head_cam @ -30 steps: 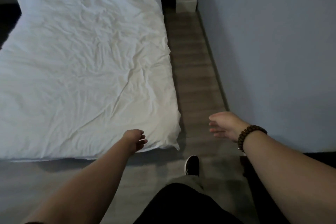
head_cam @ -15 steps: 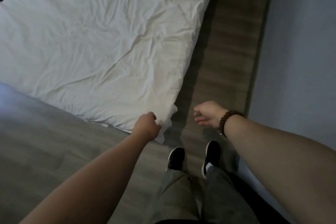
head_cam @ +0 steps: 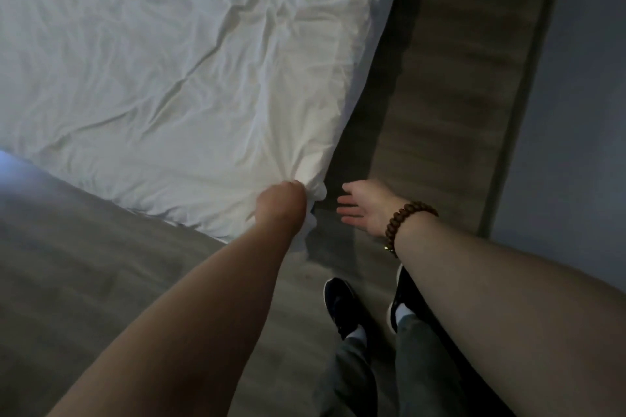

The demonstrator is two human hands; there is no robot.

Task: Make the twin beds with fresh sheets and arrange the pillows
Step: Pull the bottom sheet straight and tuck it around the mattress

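Left hand (head_cam: 279, 201): closed in a fist on the near right corner of the sheet (head_cam: 169, 61). The fingers are hidden behind the back of the hand. The cloth is bunched at the knuckles, with creases fanning from the fist up across the bed.

Right hand (head_cam: 360, 206): holds nothing, fingers straight and spread. It is just beside the corner, apart from the cloth, over the dark gap at the bed's side. A bracelet (head_cam: 403, 220) of round brown beads is on the wrist.

Sheet: white, thin, heavily wrinkled, covering the whole visible bed top. Its right edge runs along a strip of floor (head_cam: 457, 95).

Floor: grey-brown wood-grain planks. A plain pale wall (head_cam: 582, 112) stands on the right. Dark shoes (head_cam: 338, 305) with white socks and grey trousers (head_cam: 416, 366) are below the arms.

Versus half a second ago: the right hand was loosely curled and is now spread. The left fist was at the same corner, and the creases toward it are now deeper.
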